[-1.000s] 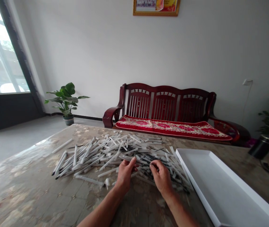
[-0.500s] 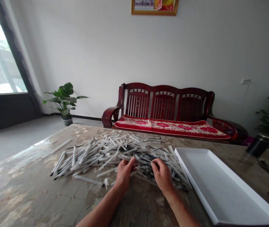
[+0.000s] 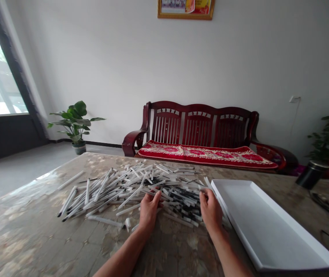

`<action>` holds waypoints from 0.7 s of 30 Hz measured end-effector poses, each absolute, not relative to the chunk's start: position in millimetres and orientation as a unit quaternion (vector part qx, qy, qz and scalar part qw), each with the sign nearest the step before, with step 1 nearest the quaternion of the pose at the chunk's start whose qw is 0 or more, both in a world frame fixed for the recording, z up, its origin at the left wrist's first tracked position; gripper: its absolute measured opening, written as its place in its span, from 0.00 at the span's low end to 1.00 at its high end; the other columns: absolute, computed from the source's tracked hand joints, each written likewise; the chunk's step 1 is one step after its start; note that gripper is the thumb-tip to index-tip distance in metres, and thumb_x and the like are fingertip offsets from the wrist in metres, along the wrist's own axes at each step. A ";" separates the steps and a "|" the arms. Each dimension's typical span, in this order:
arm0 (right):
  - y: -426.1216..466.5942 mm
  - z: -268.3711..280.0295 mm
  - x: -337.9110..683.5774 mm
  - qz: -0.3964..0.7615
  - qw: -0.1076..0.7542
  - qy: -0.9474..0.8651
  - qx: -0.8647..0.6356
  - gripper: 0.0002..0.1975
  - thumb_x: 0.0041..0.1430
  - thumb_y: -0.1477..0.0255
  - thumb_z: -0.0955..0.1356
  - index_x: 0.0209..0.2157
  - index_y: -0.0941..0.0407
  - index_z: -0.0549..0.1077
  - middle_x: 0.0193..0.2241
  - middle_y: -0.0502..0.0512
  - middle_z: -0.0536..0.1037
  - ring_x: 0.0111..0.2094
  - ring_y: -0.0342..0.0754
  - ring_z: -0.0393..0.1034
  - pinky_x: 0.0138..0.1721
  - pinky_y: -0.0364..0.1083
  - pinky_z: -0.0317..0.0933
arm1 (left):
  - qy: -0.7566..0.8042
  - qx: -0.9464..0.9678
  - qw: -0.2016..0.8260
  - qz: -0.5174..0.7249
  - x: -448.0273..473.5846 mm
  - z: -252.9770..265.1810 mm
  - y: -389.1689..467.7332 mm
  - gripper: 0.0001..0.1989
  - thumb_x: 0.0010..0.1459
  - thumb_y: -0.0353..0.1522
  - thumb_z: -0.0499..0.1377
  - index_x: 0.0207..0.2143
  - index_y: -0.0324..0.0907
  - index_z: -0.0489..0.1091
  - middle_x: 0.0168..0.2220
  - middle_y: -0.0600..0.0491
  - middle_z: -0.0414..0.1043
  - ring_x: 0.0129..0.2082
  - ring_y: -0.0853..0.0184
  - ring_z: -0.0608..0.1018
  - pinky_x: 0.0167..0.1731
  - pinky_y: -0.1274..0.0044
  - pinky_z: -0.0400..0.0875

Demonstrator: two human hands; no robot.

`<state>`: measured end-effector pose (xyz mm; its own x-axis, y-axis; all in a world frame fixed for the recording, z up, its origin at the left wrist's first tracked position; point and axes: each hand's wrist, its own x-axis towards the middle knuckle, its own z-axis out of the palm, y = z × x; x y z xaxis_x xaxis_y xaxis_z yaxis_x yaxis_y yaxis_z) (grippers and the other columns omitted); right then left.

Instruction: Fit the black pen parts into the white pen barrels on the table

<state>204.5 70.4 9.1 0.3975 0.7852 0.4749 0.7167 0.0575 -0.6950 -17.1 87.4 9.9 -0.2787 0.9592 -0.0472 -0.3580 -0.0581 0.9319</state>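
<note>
A wide heap of white pens (image 3: pixel 106 192), many with dark tips, spreads over the table in front of me. Loose black and clear pieces, perhaps pen caps (image 3: pixel 186 198), lie in the gap between my hands. At the heap's near edge, my left hand (image 3: pixel 148 209) is closed with the thumb on top, gripping a white pen. My right hand (image 3: pixel 211 207) is at the heap's right side, beside the tray; its fingers are pinched together, with a small pale bit showing at the tips. What exactly they hold is too small to name.
A shallow white tray (image 3: pixel 271 227) stands on the patterned table (image 3: pixel 74 246) to my right. Behind it are a black cylinder (image 3: pixel 311 175) and a dark cable (image 3: pixel 324 204). A wooden bench (image 3: pixel 199 127) with a red cover stands beyond the table's far edge.
My right hand has moved right, away from my left hand and toward the tray, uncovering dark pieces between them. My left hand stays nearly in place. The view has shifted slightly.
</note>
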 end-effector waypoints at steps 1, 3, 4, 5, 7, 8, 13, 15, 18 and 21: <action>68.7 9.3 199.0 0.036 0.484 -0.568 -0.665 0.18 0.61 0.60 0.60 0.40 0.55 0.75 0.36 0.59 0.81 0.38 0.54 0.76 0.37 0.48 0.65 | 0.465 0.317 0.503 0.656 -17.6 9.4 87.7 0.25 0.40 0.42 0.71 0.40 0.38 0.74 0.25 0.55 0.75 0.23 0.69 0.77 0.20 0.80 0.71; 65.2 9.1 188.1 0.037 0.476 -0.612 -0.630 0.15 0.62 0.61 0.60 0.38 0.54 0.75 0.35 0.57 0.81 0.37 0.52 0.76 0.38 0.47 0.65 | 0.466 0.303 0.502 0.662 -19.0 8.7 88.4 0.25 0.43 0.40 0.70 0.43 0.39 0.73 0.26 0.56 0.75 0.23 0.69 0.77 0.21 0.80 0.72; 63.8 8.7 183.2 0.040 0.466 -0.633 -0.618 0.14 0.62 0.62 0.61 0.37 0.54 0.75 0.34 0.56 0.81 0.37 0.51 0.76 0.38 0.46 0.65 | 0.467 0.297 0.503 0.664 -19.7 8.6 88.7 0.25 0.44 0.40 0.70 0.44 0.40 0.73 0.27 0.56 0.75 0.23 0.70 0.77 0.22 0.80 0.72; 62.6 8.1 179.1 0.042 0.454 -0.648 -0.610 0.13 0.63 0.63 0.61 0.37 0.53 0.75 0.34 0.55 0.81 0.37 0.51 0.76 0.38 0.46 0.65 | 0.469 0.291 0.503 0.665 -20.3 8.7 89.0 0.24 0.45 0.39 0.70 0.44 0.40 0.73 0.26 0.56 0.75 0.23 0.70 0.77 0.22 0.80 0.72; 61.1 7.0 173.6 0.040 0.439 -0.664 -0.604 0.13 0.63 0.64 0.62 0.39 0.53 0.76 0.35 0.55 0.81 0.38 0.51 0.76 0.38 0.45 0.65 | 0.471 0.279 0.503 0.668 -21.2 9.1 89.3 0.24 0.47 0.38 0.69 0.46 0.40 0.72 0.26 0.56 0.75 0.24 0.70 0.78 0.23 0.80 0.72; 60.7 6.7 172.0 0.033 0.438 -0.666 -0.603 0.13 0.63 0.64 0.62 0.41 0.53 0.76 0.36 0.55 0.81 0.39 0.51 0.76 0.39 0.45 0.65 | 0.469 0.275 0.504 0.671 -21.4 9.5 89.3 0.24 0.47 0.38 0.69 0.47 0.40 0.72 0.27 0.55 0.75 0.24 0.70 0.78 0.23 0.80 0.73; 56.3 10.0 165.3 0.026 0.461 -0.675 -0.576 0.16 0.66 0.64 0.59 0.38 0.54 0.76 0.36 0.56 0.81 0.40 0.50 0.76 0.40 0.44 0.63 | 0.430 0.296 0.519 0.677 -18.8 12.6 85.1 0.29 0.46 0.37 0.70 0.51 0.45 0.70 0.47 0.49 0.75 0.27 0.72 0.79 0.25 0.80 0.74; 51.8 13.3 158.5 0.063 0.452 -0.678 -0.576 0.18 0.68 0.63 0.58 0.36 0.53 0.76 0.32 0.54 0.81 0.35 0.48 0.76 0.36 0.42 0.62 | 0.412 0.314 0.529 0.672 -16.3 14.5 81.4 0.32 0.45 0.38 0.71 0.54 0.48 0.68 0.54 0.47 0.71 0.29 0.72 0.80 0.25 0.81 0.74; 44.4 18.8 145.6 0.113 0.413 -0.685 -0.589 0.20 0.69 0.61 0.56 0.35 0.53 0.75 0.26 0.51 0.79 0.28 0.47 0.74 0.30 0.41 0.58 | 0.390 0.327 0.550 0.662 -12.8 17.7 75.3 0.36 0.45 0.39 0.71 0.58 0.50 0.65 0.58 0.45 0.68 0.32 0.69 0.81 0.25 0.81 0.73; 41.1 22.7 135.9 0.131 0.394 -0.687 -0.596 0.22 0.69 0.60 0.55 0.33 0.53 0.74 0.23 0.51 0.78 0.26 0.47 0.72 0.28 0.42 0.56 | 0.370 0.328 0.579 0.649 -10.3 20.4 70.2 0.39 0.45 0.39 0.72 0.60 0.51 0.64 0.60 0.44 0.66 0.35 0.66 0.82 0.24 0.82 0.73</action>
